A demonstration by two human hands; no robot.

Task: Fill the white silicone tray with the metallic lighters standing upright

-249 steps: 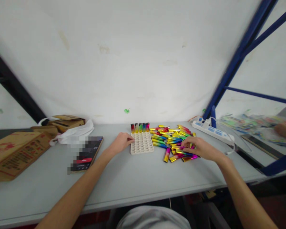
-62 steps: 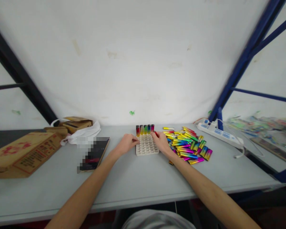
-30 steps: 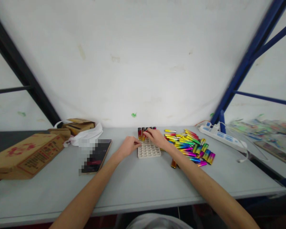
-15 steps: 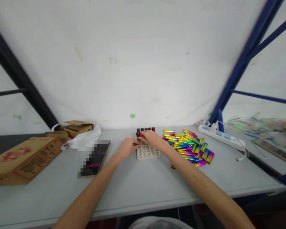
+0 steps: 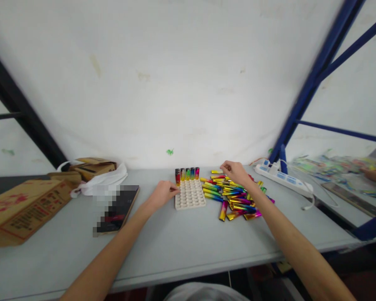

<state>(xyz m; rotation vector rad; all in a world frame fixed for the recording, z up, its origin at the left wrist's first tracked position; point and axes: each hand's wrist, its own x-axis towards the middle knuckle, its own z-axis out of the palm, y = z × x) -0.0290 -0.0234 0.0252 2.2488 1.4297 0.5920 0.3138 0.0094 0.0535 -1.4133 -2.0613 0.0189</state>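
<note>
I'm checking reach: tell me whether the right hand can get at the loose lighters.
Probably yes: the right hand is already at the far side of the loose lighters, with nothing visible blocking it.

Tray [image 5: 191, 205] is off-wht, lighters [image 5: 223, 211] multicol. yel/red/grn/blu/pink gradients.

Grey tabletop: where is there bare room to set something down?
Bare: the strip between the white tray and near edge of the grey tabletop, between left forearm and right forearm. Crowded: right of the tray, heaped lighters; left, phone, white bag, boxes.
</note>
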